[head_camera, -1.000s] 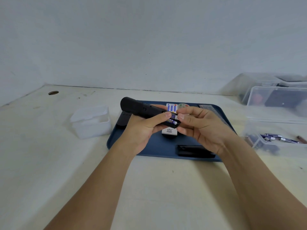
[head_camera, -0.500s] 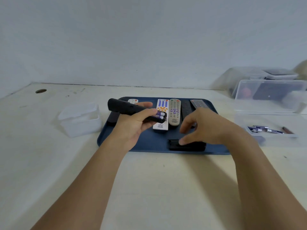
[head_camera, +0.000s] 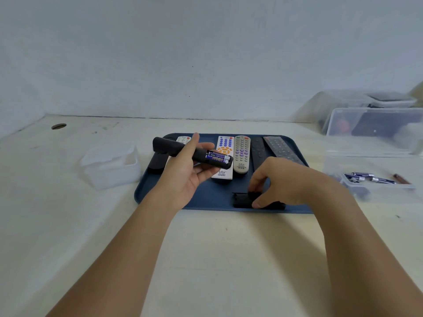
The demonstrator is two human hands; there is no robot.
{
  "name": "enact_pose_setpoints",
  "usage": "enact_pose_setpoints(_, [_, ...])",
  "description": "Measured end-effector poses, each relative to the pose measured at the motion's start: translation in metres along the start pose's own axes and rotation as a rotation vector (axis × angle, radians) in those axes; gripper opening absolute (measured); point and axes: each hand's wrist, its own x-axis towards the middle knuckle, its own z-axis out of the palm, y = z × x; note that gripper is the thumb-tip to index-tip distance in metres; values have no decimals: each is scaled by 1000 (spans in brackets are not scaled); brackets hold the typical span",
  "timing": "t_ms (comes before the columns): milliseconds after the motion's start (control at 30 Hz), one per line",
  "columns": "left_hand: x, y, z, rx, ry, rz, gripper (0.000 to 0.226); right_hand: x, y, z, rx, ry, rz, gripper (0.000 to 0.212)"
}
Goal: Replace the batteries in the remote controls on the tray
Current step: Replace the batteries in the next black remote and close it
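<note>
My left hand [head_camera: 187, 172] holds a black remote [head_camera: 174, 150] above the blue tray [head_camera: 206, 200], its back facing up. The remote's open compartment shows two blue batteries [head_camera: 216, 156]. My right hand [head_camera: 281, 181] is low over the tray's front edge and pinches the black battery cover [head_camera: 242, 199] lying there. On the tray lie a white remote [head_camera: 224, 156], a grey remote [head_camera: 240, 154], two dark remotes [head_camera: 258, 149] [head_camera: 282, 149] and, at the far left, a small white remote [head_camera: 183, 139] partly hidden by the held one.
A white lidded box [head_camera: 112, 165] stands left of the tray. At the right, a clear shallow container [head_camera: 377, 181] holds several loose batteries, with larger clear bins [head_camera: 375, 124] behind it. A hole [head_camera: 58, 126] marks the table's far left.
My right hand left the remote's battery compartment, dropped to the tray's front edge and took hold of the black cover. My left hand kept the remote and tilted it a little.
</note>
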Motion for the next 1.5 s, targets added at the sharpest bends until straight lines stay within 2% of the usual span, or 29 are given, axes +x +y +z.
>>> enact_pose_setpoints(333, [-3,-2,4,48,32,18,40,-4,-1,-3,-67,12,-16,25])
enact_pose_setpoints(500, [-4,-2,4,57,25,35,38,-3,3,-5,-16,-13,-4,29])
enact_pose_setpoints(567, [-4,-2,4,55,16,44,38,-6,6,-11,123,-15,-55,30])
enact_pose_setpoints(633, [-5,-1,4,45,-4,43,39,-11,6,-17,418,19,-175,26])
enact_pose_setpoints(700, [-6,-1,4,51,-47,53,41,-13,1,-19,713,95,-294,25])
enact_pose_setpoints(767, [-8,-3,6,83,-109,61,42,-9,-7,-13,877,182,-345,22])
enact_pose_setpoints(1000, [-12,-8,8,82,-299,62,47,14,-32,20,1010,400,-274,18])
enact_pose_setpoints(1067, [-12,-9,5,88,-362,101,35,16,-35,22,1031,455,-245,19])
enact_pose_setpoints(1133, [-10,-12,1,126,-416,170,40,17,-37,23,1053,482,-216,21])
enact_pose_setpoints(1200, [-8,-13,0,138,-439,208,46,17,-37,23,1091,490,-191,23])
enact_pose_setpoints(1367, [-6,-14,-3,227,-417,302,39,21,-35,23,1222,447,-136,26])
enact_pose_setpoints(1500, [-5,-16,-4,286,-398,333,36,19,-36,24,1279,372,-96,16])
